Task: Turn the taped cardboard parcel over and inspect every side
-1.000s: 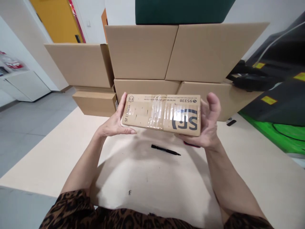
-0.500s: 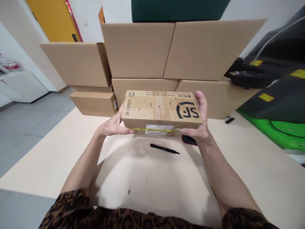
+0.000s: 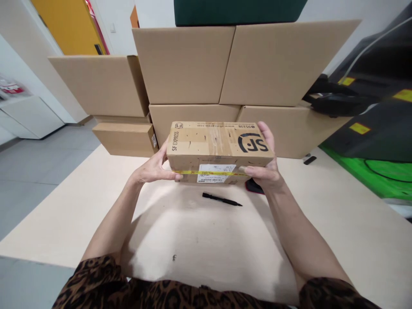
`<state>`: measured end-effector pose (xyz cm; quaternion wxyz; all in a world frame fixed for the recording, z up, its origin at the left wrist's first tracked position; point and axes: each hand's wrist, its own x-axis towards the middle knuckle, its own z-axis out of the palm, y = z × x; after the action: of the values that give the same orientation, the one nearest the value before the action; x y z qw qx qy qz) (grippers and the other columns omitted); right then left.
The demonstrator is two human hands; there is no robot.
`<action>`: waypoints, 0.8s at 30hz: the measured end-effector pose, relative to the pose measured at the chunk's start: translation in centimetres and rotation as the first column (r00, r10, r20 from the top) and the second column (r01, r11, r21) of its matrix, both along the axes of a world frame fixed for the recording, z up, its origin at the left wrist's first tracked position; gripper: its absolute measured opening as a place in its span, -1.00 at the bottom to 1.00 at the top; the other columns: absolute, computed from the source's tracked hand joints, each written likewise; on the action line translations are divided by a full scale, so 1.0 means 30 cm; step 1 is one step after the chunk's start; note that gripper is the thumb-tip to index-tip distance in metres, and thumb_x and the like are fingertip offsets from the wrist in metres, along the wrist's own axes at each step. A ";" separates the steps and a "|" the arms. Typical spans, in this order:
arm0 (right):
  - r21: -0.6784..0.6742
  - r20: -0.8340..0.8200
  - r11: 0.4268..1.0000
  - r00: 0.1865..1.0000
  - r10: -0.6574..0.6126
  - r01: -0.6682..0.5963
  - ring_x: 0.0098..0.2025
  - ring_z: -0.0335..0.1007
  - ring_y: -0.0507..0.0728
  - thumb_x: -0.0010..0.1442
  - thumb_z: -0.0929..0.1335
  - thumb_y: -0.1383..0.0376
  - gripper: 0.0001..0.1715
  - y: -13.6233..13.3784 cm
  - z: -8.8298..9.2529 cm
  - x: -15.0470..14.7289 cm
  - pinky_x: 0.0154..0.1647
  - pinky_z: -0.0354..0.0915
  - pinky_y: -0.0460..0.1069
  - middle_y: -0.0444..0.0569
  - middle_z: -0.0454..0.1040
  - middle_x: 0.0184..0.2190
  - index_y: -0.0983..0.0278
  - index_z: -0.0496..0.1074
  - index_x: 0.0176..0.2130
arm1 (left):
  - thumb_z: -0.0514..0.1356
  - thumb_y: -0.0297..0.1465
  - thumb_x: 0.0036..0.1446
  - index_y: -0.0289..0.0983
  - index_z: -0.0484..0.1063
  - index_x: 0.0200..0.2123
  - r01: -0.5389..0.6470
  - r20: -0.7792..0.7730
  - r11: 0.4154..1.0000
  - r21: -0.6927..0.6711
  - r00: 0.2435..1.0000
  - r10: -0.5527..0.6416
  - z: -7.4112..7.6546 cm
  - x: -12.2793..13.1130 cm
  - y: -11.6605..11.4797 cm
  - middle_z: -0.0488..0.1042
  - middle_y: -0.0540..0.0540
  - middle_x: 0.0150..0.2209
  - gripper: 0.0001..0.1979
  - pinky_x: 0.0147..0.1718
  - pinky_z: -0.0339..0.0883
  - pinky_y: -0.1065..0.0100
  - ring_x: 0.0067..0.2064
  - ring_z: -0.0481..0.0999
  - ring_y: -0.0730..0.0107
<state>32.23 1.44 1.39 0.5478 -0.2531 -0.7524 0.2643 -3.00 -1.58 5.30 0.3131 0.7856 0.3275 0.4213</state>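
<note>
A brown cardboard box (image 3: 193, 148) with black "SF" print and clear tape across its top is held up in front of me. My left hand (image 3: 154, 167) grips its left end, thumb along the lower front. At the right end, my right hand (image 3: 268, 165) grips it the same way, fingers behind the corner. On the front face is a white shipping label (image 3: 216, 177), crossed by a yellow strip (image 3: 189, 172). A black marker (image 3: 222, 199) lies on the table just below the box. Partly hidden behind my right hand is a dark phone-like object (image 3: 254, 186) with a red edge.
Large cardboard boxes (image 3: 183, 66) are stacked along the back of the table (image 3: 80, 201), with a smaller carton (image 3: 124, 141) at left. A dark green box (image 3: 240, 10) tops the stack. Dark equipment (image 3: 380, 81) and a green surface (image 3: 363, 171) stand at right.
The box has tilted so that more of its front face and label shows and its top looks narrower. Both hands keep their hold. The view has shifted slightly.
</note>
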 end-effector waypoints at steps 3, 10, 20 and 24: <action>-0.054 -0.006 0.999 1.000 -0.003 0.003 0.45 0.30 0.52 -0.01 0.46 -0.37 0.42 -0.001 -0.002 0.006 0.41 0.31 0.54 0.03 0.20 0.49 -0.18 -0.24 0.55 | 0.60 -0.07 -0.14 -0.13 0.22 0.52 0.093 0.012 0.985 -0.145 0.996 -0.092 -0.008 -0.001 0.005 0.52 -0.38 0.31 0.19 0.27 0.48 -0.19 0.41 0.43 -0.34; -0.105 -0.128 0.994 0.992 -0.003 -0.010 0.40 0.38 0.51 0.03 0.49 -0.30 0.28 0.010 -0.026 -0.017 0.35 0.38 0.54 0.02 0.25 0.47 -0.15 -0.04 0.52 | 0.57 -0.07 -0.08 -0.13 0.27 0.48 0.121 0.160 0.978 -0.170 0.983 -0.093 -0.037 0.002 0.011 0.43 -0.34 0.40 0.08 0.40 0.32 -0.17 0.43 0.40 -0.32; -0.340 -0.362 0.935 0.932 -0.030 -0.102 0.35 0.47 0.43 -0.04 0.62 -0.14 0.12 0.019 -0.070 -0.047 0.39 0.34 0.54 -0.03 0.47 0.32 -0.13 0.24 0.38 | 0.46 -0.01 0.06 -0.10 0.25 0.49 0.090 0.293 0.957 -0.277 0.956 -0.006 -0.075 0.026 0.014 0.52 -0.27 0.33 -0.02 0.20 0.50 0.02 0.31 0.53 -0.18; -0.372 -0.368 0.919 0.930 -0.015 -0.132 0.33 0.51 0.41 0.01 0.61 -0.12 0.06 0.023 -0.079 -0.044 0.39 0.36 0.52 -0.06 0.48 0.33 -0.15 0.25 0.37 | 0.44 0.01 0.09 -0.08 0.24 0.50 0.063 0.282 0.951 -0.303 0.959 0.027 -0.088 0.025 0.016 0.55 -0.26 0.30 -0.03 0.13 0.54 0.04 0.28 0.55 -0.19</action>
<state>30.91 2.14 -0.98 0.6076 -0.2809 -0.5775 0.4673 -2.25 -1.10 2.65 0.4797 0.6616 0.3340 0.4697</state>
